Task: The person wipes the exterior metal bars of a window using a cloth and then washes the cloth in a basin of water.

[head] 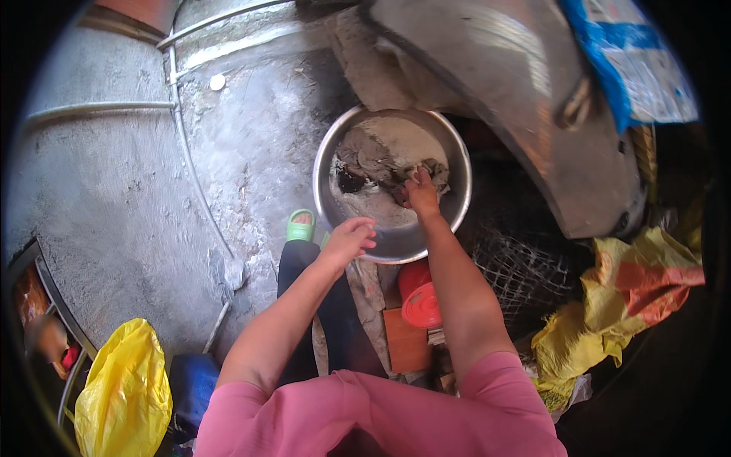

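A wide metal basin point(464, 171) stands in front of me, with pale, grainy or powdery matter point(408, 137) inside. Crumpled grey-brown cloth-like material point(365, 153) lies across the contents, and a dark patch shows at their left. My right hand point(421, 191) is inside the basin, touching the right part of the crumpled material; whether the fingers grip it is unclear. Over the basin's near left rim is my left hand point(349, 240), with loosely curled fingers apart and nothing in them.
Beside the basin's far right is a large grey-brown panel point(514, 85). A red plastic container point(421, 303) stands below the basin, near black netting point(519, 268). Yellow sacking point(571, 331) lies right, a yellow plastic bag point(125, 388) lower left. Pipes point(185, 143) run along the concrete.
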Demonstrator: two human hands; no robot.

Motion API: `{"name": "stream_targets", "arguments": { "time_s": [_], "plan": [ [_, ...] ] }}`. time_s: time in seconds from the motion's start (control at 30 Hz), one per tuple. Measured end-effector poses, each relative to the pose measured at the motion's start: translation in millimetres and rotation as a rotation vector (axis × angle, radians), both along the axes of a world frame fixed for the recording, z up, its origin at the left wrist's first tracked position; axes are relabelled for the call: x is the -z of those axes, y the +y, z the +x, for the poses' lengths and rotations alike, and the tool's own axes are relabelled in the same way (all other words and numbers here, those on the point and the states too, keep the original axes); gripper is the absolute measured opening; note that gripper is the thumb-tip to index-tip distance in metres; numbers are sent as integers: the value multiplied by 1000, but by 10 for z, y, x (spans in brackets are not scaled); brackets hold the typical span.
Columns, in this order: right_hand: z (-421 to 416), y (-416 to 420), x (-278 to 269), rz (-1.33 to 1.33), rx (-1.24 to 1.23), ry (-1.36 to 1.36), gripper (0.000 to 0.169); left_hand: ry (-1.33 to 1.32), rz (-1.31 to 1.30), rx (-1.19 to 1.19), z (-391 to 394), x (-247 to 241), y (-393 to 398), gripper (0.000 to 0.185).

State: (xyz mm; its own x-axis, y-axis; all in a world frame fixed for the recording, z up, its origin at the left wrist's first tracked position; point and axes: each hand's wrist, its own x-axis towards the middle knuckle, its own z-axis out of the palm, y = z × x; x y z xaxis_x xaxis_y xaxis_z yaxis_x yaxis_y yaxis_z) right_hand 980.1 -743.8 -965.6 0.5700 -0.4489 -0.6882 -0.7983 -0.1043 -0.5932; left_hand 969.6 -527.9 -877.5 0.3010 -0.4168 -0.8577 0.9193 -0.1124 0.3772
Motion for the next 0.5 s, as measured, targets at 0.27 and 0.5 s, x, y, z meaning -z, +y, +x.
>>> {"name": "stream_targets", "arguments": {
  "time_s": [0.27, 0.5],
  "plan": [
    [-369, 536, 388, -443, -330, 144, 34, 343, 48, -190, 127, 420, -237, 48],
    [-266, 812, -1155, -183, -314, -239, 26, 523, -396, -452, 518, 630, -655, 57]
  ]
}}
